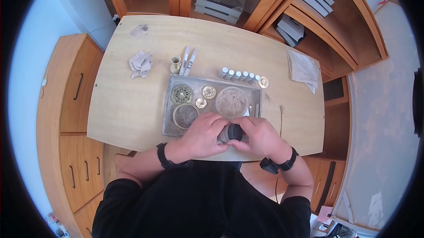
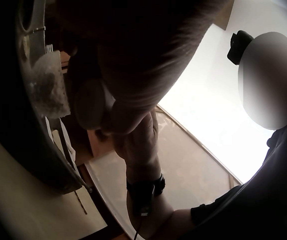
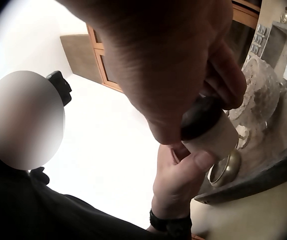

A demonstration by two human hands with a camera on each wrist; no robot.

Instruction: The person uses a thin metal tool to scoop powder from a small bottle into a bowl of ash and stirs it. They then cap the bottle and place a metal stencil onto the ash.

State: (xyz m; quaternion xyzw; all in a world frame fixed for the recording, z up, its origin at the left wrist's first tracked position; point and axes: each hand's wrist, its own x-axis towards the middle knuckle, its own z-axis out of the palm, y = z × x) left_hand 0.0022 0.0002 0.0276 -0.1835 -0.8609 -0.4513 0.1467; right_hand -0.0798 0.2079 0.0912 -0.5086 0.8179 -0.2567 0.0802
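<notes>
A small jar with a black lid is held on its side between both hands, over the near edge of a grey tray. The left hand grips the pale body of the jar. Around the black lid curl the fingers and thumb of the right hand. In the right wrist view the lid sits on the jar, partly covered by the right hand. The left wrist view shows the jar dimly beneath the left hand.
On the tray lie a glass bowl of powder, a brass ring, a pierced brass lid and small brass discs. Behind it stand a brass vase and several small cylinders. Crumpled cloth lies at left, a plastic bag at right.
</notes>
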